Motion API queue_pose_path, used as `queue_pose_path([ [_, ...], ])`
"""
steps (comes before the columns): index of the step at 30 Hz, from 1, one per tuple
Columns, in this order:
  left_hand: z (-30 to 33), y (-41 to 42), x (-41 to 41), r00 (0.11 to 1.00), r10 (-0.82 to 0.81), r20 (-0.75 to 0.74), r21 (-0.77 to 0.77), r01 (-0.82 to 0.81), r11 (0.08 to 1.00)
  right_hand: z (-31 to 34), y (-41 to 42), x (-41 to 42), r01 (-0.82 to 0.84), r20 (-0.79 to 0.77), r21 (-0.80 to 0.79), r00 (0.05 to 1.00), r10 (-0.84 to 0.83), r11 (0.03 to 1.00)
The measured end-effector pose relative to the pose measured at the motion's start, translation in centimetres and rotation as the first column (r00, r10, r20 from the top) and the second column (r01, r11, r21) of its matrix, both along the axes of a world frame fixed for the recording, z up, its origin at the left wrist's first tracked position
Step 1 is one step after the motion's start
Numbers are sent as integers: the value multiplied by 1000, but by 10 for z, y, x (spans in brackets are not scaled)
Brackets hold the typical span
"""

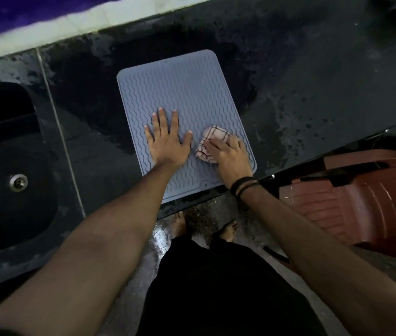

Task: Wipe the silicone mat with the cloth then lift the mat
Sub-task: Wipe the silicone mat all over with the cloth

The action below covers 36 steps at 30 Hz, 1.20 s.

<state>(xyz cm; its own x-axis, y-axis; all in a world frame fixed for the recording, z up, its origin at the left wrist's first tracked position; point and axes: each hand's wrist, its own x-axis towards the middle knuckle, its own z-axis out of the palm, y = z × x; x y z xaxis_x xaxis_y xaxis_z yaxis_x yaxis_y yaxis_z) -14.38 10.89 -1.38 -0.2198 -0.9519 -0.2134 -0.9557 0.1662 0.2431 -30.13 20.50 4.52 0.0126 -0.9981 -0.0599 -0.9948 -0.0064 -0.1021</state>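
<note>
Head view: grey silicone mat (184, 98) lay flat on wet black counter (313, 81), near edge. Left hand (167, 141) pressed flat on it, fingers spread. Right hand (230, 156) gripped bunched checked cloth (207, 144) against mat.

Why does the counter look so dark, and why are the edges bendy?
Head view: dim light and a black counter swallow detail; wet patches give dull glare; the wide lens curves its edges; the mat, left hand and cloth stay fairly sharp, the corners blur.
</note>
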Motion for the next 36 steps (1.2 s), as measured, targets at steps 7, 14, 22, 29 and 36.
queue_pose_path([
  [7, -4, 0, 0, 1000, 2, -12, -20, -3, 1000, 9, 71, -17, -47, -32, 59, 998, 49, 997],
  [14, -4, 2, -1, 1000, 6, 6, -52, -6, 999, 54, 6, -20, 94, 108, -126, 991, -81, 987],
  [22, -6, 3, -2, 1000, 14, 14, -79, -13, 997, 3, -27, 4, -11, -28, 86, 1000, 13, 996],
  [29, -3, 4, -4, 999, 35, -29, -70, -37, 997, 4, 56, -16, -33, -26, 86, 999, 35, 996],
  [36, -5, 4, -4, 999, 35, -16, -91, -36, 995, 38, 56, -46, 57, 31, -11, 998, -57, 998],
])
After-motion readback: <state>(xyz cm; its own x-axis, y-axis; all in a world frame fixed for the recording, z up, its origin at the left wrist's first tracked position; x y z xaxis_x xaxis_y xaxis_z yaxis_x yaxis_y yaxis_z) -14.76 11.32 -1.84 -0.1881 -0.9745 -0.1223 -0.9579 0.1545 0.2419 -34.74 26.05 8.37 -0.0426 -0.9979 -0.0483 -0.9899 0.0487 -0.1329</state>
